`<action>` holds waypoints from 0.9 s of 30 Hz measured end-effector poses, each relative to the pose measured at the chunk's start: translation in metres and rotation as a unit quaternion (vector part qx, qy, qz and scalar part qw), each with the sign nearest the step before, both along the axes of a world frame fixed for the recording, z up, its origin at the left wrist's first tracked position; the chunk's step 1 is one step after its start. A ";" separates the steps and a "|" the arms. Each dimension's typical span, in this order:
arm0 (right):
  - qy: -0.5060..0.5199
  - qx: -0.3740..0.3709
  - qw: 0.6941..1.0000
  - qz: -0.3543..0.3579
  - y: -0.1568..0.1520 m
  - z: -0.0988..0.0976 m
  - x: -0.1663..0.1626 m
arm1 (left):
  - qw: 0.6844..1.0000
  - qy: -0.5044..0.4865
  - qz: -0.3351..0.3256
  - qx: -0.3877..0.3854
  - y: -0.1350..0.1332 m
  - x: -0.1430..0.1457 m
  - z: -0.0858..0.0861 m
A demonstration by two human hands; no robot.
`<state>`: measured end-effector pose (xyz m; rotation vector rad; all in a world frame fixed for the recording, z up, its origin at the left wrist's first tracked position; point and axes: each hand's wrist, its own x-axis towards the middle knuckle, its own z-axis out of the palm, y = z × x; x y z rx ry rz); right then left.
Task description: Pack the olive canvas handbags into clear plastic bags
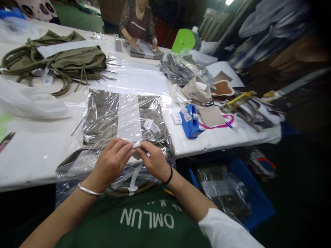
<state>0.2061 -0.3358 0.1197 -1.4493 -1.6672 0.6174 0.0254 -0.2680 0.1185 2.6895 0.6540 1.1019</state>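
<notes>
Big white tabletop (33,155) in front of me, olive garments (64,63) piled far left. A clear plastic bag (124,120) with a folded grey garment lies at the near edge. My left hand (112,160) and right hand (155,160) both pinch a small white strip (137,144) just over it. Blue tape dispenser (191,120) sits right.
</notes>
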 end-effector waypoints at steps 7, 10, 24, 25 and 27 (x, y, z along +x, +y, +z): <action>0.016 -0.016 1.000 0.004 0.001 0.001 0.005 | 0.999 -0.009 0.001 -0.033 0.003 0.006 -0.001; 0.062 -0.046 0.997 0.013 0.000 -0.002 0.007 | 0.997 -0.026 0.032 -0.061 0.007 0.009 -0.003; 0.071 -0.062 0.915 -0.392 0.057 -0.095 0.245 | 0.866 -0.115 0.192 -0.447 0.029 -0.002 -0.014; 0.047 -0.074 0.912 -0.401 0.054 -0.098 0.249 | 0.858 -0.127 0.198 -0.456 0.030 -0.001 -0.016; 0.011 -0.072 0.900 -0.429 0.044 -0.102 0.245 | 0.835 -0.166 0.205 -0.482 0.032 -0.001 -0.018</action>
